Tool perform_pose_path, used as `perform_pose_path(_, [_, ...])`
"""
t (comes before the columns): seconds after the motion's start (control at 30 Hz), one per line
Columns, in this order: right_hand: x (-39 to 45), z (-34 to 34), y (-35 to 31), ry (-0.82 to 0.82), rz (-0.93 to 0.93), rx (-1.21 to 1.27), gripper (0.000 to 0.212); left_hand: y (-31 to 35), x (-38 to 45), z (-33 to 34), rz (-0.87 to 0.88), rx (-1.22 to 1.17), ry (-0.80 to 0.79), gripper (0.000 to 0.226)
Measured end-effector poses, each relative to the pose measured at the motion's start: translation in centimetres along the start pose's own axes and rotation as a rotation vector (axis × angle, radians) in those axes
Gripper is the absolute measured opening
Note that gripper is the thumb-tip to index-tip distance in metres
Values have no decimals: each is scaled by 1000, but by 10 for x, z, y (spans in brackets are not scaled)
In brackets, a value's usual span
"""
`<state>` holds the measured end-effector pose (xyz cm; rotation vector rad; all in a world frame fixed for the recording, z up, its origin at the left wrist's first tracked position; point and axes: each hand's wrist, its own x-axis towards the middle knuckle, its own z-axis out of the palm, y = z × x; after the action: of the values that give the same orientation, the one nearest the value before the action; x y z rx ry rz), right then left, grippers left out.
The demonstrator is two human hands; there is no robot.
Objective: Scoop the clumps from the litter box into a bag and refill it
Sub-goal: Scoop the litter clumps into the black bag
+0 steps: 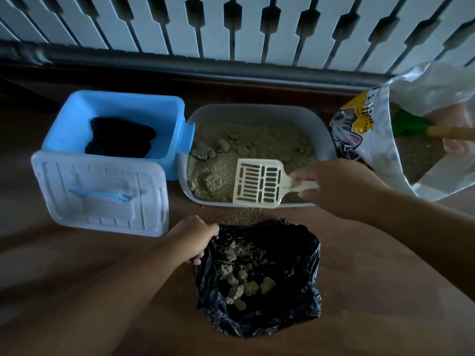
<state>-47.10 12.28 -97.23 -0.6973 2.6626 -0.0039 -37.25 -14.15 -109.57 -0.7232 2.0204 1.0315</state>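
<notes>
A grey litter box (pixel 257 111) full of sandy litter with several clumps (pixel 203 151) stands on the brown floor. My right hand (pixel 339 186) grips the handle of a cream slotted scoop (pixel 259 182), which hangs empty over the box's near edge. In front lies an open black bag (pixel 288 255) holding several clumps (pixel 244 283). My left hand (pixel 192 237) grips the bag's left rim and holds it open. At the right stands an open litter sack (pixel 359 124) with a cat picture, and a green scoop with a wooden handle (pixel 411 125) is inside.
A blue plastic bin (pixel 115 106) with black bags inside stands left of the litter box, its clear lid (pixel 102 194) leaning at its front. Spilled grains (pixel 239 214) lie between box and bag. A white radiator (pixel 231 24) lines the back wall.
</notes>
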Motion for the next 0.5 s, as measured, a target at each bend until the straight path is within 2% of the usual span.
perform_pose_path(0.1, [25, 7, 9, -16, 51, 0, 38, 9, 2, 0, 32, -102, 53, 35])
perform_pose_path(0.17, [41, 15, 13, -46, 40, -22, 33, 13, 2, 0, -12, -232, 59, 40])
perform_pose_path(0.3, [67, 27, 18, -99, 1, -164, 32, 16, 1, -2, -46, -390, 81, 51])
perform_pose_path(0.5, [99, 25, 15, -180, -92, -185, 39, 24, 11, -13, -90, -543, 135, 45])
